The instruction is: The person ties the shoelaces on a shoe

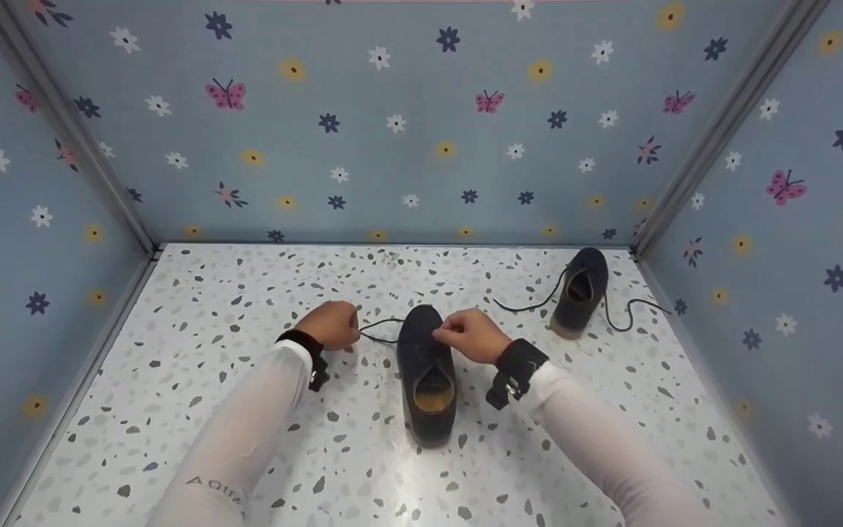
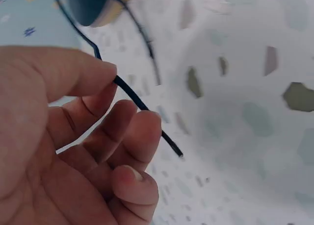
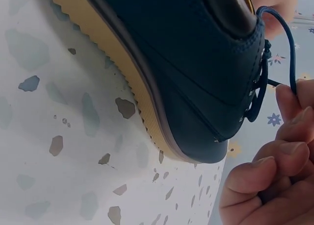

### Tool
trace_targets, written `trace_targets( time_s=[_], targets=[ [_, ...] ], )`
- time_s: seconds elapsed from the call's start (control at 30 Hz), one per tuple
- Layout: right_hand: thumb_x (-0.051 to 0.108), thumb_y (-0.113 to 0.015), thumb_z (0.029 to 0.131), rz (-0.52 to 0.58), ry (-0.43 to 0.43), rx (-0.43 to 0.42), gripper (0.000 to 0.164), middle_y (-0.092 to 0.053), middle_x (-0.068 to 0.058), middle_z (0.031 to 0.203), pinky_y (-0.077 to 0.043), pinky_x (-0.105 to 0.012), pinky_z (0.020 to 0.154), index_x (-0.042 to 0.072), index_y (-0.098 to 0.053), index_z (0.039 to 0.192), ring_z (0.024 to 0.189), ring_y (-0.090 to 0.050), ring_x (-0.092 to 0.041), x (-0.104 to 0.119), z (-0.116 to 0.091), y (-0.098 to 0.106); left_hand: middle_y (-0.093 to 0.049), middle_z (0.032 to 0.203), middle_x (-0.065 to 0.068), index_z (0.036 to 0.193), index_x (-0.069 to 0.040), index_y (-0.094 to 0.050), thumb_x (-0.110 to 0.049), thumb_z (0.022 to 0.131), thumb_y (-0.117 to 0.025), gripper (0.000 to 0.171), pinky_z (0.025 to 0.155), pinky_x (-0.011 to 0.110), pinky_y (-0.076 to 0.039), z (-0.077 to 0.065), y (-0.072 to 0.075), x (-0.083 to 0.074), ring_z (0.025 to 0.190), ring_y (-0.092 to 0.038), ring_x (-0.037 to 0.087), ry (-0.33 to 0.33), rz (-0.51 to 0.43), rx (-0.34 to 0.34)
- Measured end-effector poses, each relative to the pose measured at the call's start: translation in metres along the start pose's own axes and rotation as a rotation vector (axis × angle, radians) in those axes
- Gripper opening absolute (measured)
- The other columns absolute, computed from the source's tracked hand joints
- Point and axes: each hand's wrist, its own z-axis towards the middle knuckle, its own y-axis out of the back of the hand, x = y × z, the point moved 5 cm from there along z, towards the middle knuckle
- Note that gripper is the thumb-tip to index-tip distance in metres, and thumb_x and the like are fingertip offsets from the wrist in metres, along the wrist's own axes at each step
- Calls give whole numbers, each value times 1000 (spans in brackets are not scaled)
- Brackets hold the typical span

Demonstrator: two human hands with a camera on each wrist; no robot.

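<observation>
In my left grip [image 1: 330,326] I have a dark lace [image 2: 130,91] pinched between thumb and forefinger, its tip [image 2: 175,149] poking out past the fingers; a second strand [image 2: 147,42] hangs loose just beside. My right grip [image 1: 474,335] is narrow too, thumb and forefinger pinching lace at the right side of the dark shoe [image 1: 417,344], near the toe [image 1: 421,316]; which strand that is, I cannot trace for certain.

The lace looks thin, round and limp, so I judge it almost weightless and apt to slide through a lazy pinch. I would take it a little back from the tip, leaving a short tail, and pull smoothly rather than jerk.

The shoe stands upright on the speckled bench [image 1: 334,468], between the two grips, toe pointing toward the back panel [image 1: 407,88]. I expect it to be fairly light, so a hard sideways tug could drag or twist it. The ridged pale sole [image 3: 142,98] looks firm and should give some bite; the smoother upper [image 3: 181,73] likely yields when squeezed. To steady it I'd choose the heel [image 1: 432,432], which I'd expect to be stiffest, over the collar [image 3: 233,24], which could fold inward.

Farther out, at the right rear, the other shoe [image 1: 579,311] stands well apart, its laces [image 1: 520,309] trailing to both sides.
</observation>
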Motion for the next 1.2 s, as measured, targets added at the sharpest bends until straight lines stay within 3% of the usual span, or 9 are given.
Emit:
trace_targets(
  time_s=[0.13, 0.23, 0.4, 0.6, 0.87, 1.0, 1.2],
  targets=[
    [25, -67, 102, -5, -17, 27, 27, -53, 9, 65, -40, -24, 59, 4, -74, 86, 53, -47, -6, 2, 1, 3, -56, 79, 1, 86, -11, -60, -12, 95, -58, 9, 66, 33, -41, -10, 15, -1, 66, -48, 16, -46, -111, -37],
    [25, -64, 104, -25, -15, 51, 29, -50, 8, 63, -41, -25, 58, 3, -73, 88, 48, -46, -7, 4, 1, 5, -63, 87, 5, 97, -8, -64, -12, 96, -59, 7, 71, 34, -46, -17, 23, 1, 71, -54, 17, -69, -176, -63],
    [22, -59, 104, -77, -12, 53, 27, -53, 7, 67, -42, -24, 60, 4, -72, 89, 52, -46, -6, 3, 3, 11, -74, 104, 12, 118, -3, -70, -14, 95, -60, 27, 80, 37, -54, -26, 30, 3, 87, -69, 20, -71, -244, -85],
    [20, -58, 102, -71, -22, 44, 22, -52, 6, 73, -42, -27, 68, 13, -65, 82, 63, -47, -10, 4, 4, 17, -76, 97, 8, 108, -8, -75, -14, 96, -60, 19, 80, 37, -55, -33, 34, -9, 79, -67, 16, -137, -281, -145],
    [23, -62, 104, -82, 0, 93, 26, -50, 8, 68, -41, -26, 64, 6, -71, 88, 59, -45, -9, 8, 6, 17, -71, 90, 4, 101, -10, -72, -17, 98, -63, 12, 75, 34, -50, -38, 39, -36, 74, -60, 15, -218, -336, -234],
    [24, -63, 104, -95, -10, 85, 26, -49, 9, 66, -39, -26, 63, 9, -71, 85, 58, -43, -8, 8, 8, 19, -72, 87, 2, 97, -12, -73, -15, 95, -68, 6, 74, 33, -51, -41, 34, -51, 74, -61, 14, -308, -384, -182],
    [23, -65, 103, -117, -4, 55, 28, -46, 9, 63, -37, -25, 61, 11, -66, 78, 56, -42, -8, 6, 11, 24, -76, 87, 0, 98, -11, -74, -15, 89, -77, 10, 73, 27, -56, -45, 3, -81, 76, -70, 9, -450, -429, 78]
  ],
)
